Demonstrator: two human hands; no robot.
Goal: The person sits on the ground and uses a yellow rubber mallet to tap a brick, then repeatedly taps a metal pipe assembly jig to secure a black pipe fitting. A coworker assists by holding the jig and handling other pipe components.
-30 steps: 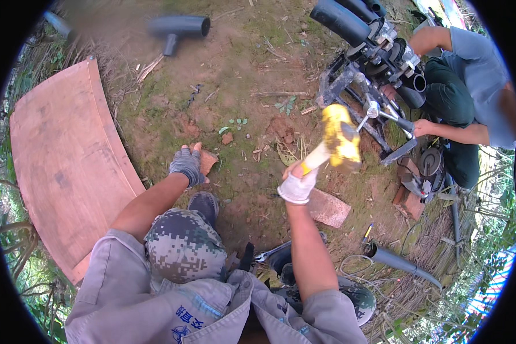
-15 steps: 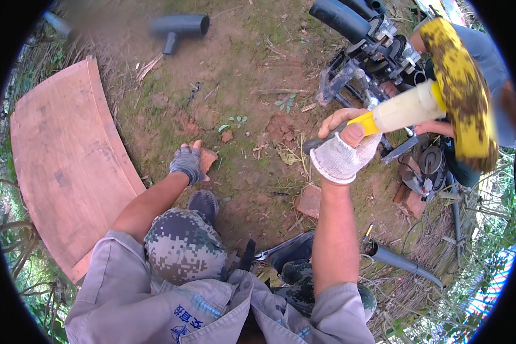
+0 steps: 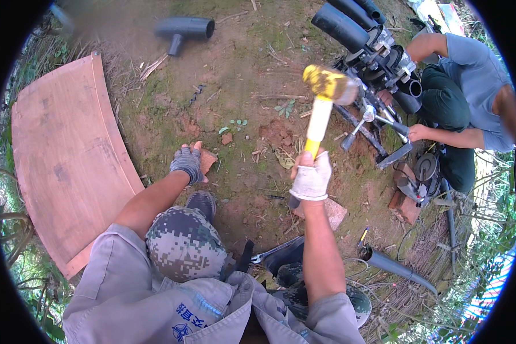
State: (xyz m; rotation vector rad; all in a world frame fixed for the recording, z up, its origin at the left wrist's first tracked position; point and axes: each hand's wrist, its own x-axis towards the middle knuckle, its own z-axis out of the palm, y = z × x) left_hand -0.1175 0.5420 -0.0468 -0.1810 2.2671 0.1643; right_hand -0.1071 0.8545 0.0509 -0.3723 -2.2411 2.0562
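My right hand [image 3: 311,179], in a white fingerless glove, is closed round the handle of a mallet [image 3: 321,117]. Its pale handle has yellow parts, and its yellow head, smeared with dirt, is raised above the ground and points away from me. Low on the left, my left hand [image 3: 187,163], in a grey fingerless glove, grips a broken piece of red brick [image 3: 208,161] on the soil, thumb on the near side and fingers on the far side. Another brick [image 3: 333,213] lies beneath my right wrist, partly covered by it.
A curved wooden board [image 3: 74,155] lies at left. Beyond is a black pipe tee [image 3: 184,27]. At right, a co-worker [image 3: 470,86] crouches by a pipe-clamping machine [image 3: 378,69] holding black pipes. A round power tool [image 3: 425,169], a grey pipe [image 3: 398,269] and a wrench [image 3: 272,250] lie nearer.
My right hand has swung the mallet leftward, from the right side toward the middle, and the co-worker behind it now shows. My left hand stays on the brick piece.
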